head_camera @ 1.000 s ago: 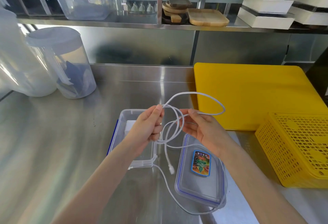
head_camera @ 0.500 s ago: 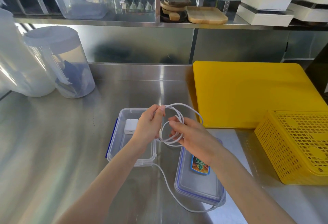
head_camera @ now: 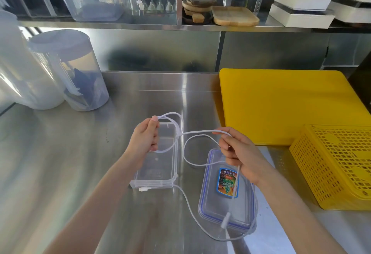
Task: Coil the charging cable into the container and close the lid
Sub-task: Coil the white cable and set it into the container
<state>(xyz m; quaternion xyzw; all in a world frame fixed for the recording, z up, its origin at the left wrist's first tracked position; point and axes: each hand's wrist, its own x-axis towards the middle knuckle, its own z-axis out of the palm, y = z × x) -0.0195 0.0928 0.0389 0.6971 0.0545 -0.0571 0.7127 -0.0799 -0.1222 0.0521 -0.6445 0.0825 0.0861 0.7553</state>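
Note:
A white charging cable (head_camera: pixel 197 132) stretches between both hands above the steel counter. My left hand (head_camera: pixel 145 137) grips a loop of it over the open clear container (head_camera: pixel 160 175). My right hand (head_camera: pixel 240 153) pinches the cable to the right, above the clear lid (head_camera: pixel 212 203) with a blue rim and a colourful sticker. Slack cable hangs below in a loose loop and trails around the lid's near corner. One plug end lies by the container's near edge, another rests on the lid's near part.
A yellow cutting board (head_camera: pixel 281 103) lies to the right at the back, and a yellow perforated basket (head_camera: pixel 337 165) stands at the right edge. Two clear pitchers (head_camera: pixel 70 68) stand at the far left. A shelf with boxes and wooden trays runs along the back.
The hands have moved apart, and the tight coil held between them has opened into a longer stretch with a hanging loop. The white block seen in the container is hidden now.

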